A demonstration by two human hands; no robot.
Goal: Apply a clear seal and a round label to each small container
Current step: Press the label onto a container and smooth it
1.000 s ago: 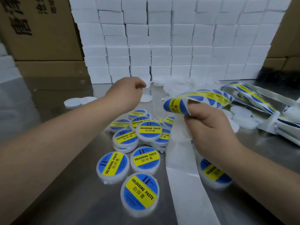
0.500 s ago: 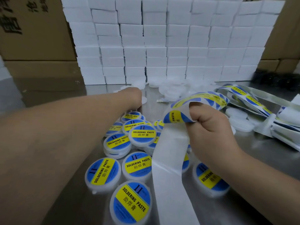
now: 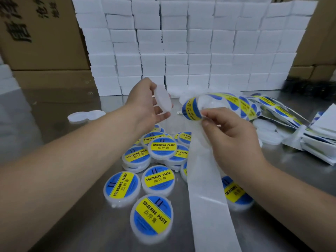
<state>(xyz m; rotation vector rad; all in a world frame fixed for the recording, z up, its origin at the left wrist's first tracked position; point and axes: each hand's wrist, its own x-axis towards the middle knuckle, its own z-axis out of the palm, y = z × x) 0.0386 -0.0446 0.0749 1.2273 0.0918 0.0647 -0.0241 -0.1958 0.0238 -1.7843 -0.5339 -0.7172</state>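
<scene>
Now, from the head view, we see both hands raised over the steel bench [image 3: 72, 224]. The left hand [image 3: 147, 104] grips a plain white container [image 3: 162, 100] by its rim, between thumb and fingers, tilted on edge, with no label on it. Just beside it, the right hand [image 3: 231, 135] pinches the label strip [image 3: 205, 179] with thumb and forefinger, at the fold where a round label [image 3: 190, 110], blue and yellow, curls over. The bare white part of the strip hangs down toward us. Under the hands a pile of labelled containers [image 3: 160, 148] lies on the bench, each reading "SOLDERING PASTE". At the right lie more folded strips [image 3: 272, 110], at the left two plain white pieces [image 3: 85, 116]. Behind stands a wall of white boxes [image 3: 181, 42], next to cardboard cartons [image 3: 45, 33].
</scene>
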